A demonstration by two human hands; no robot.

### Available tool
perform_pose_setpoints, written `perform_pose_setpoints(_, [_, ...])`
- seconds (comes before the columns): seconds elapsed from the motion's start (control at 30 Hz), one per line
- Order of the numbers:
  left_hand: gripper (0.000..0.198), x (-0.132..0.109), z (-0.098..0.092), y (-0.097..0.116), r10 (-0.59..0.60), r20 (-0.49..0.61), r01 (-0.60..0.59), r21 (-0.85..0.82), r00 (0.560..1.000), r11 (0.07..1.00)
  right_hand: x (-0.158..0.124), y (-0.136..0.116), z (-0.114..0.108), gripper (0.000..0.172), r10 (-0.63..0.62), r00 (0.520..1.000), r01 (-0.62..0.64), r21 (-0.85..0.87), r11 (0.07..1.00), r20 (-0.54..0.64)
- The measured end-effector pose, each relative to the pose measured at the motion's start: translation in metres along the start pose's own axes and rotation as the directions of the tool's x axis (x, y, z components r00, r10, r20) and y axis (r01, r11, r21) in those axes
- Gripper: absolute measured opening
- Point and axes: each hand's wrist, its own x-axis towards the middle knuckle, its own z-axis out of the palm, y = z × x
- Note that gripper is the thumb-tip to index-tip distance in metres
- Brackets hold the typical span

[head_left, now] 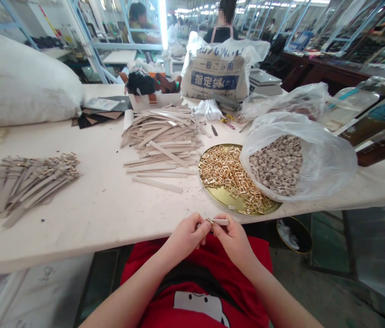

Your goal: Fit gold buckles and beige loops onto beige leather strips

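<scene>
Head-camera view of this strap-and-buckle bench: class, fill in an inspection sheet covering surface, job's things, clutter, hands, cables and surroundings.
Surface: white workbench.
Job's things: pale strap with gold buckle; stacked pale strips; loose gold buckles on a round brass tray; beige loops in a plastic bag; buckled straps.
Clutter: dark leather offcuts; white box.
Hands: left hand and right hand both hold the strap.
Cables: nothing seen.
Surroundings: printed refuse sack; white sack; co-worker beyond.
</scene>
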Motion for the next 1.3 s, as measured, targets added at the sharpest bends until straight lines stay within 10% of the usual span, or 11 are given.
perform_pose_setpoints(0.47, [0.026, 0.013, 0.005, -0.012, 0.100, -0.141, -0.097, 0.034, 0.985, 0.995, 0.000, 0.001, -0.011, 0.013, -0.172, 0.973, 0.203, -0.220, 0.954, 0.152])
perform_pose_setpoints(0.67, [0.026, 0.021, 0.002, -0.014, 0.062, -0.158, -0.047, 0.097, 0.985, 0.994, 0.045, 0.021, -0.064, 0.014, -0.165, 0.975, 0.220, -0.758, 0.614, 0.150])
perform_pose_setpoints(0.9, [0.026, 0.026, 0.005, -0.023, 0.004, -0.160, -0.007, -0.018, 0.987, 1.000, 0.076, 0.027, -0.070, 0.019, -0.024, 0.955, 0.280, -0.877, 0.390, 0.294])
perform_pose_setpoints(1.0, [0.026, 0.028, 0.003, -0.022, -0.007, -0.187, -0.005, -0.060, 0.982, 0.998, 0.074, 0.016, -0.066, 0.020, -0.047, 0.964, 0.251, -0.826, 0.504, 0.263])
perform_pose_setpoints(1.13, [0.026, 0.030, 0.004, -0.015, -0.038, -0.235, 0.002, -0.151, 0.971, 0.988, 0.061, 0.000, -0.049, 0.023, 0.036, 0.982, 0.026, -0.321, 0.947, 0.187])
perform_pose_setpoints(1.3, [0.023, 0.026, 0.004, -0.013, -0.041, -0.187, 0.010, -0.168, 0.982, 0.986, 0.040, -0.004, -0.022, 0.036, 0.217, 0.957, -0.253, 0.192, 0.948, 0.190])
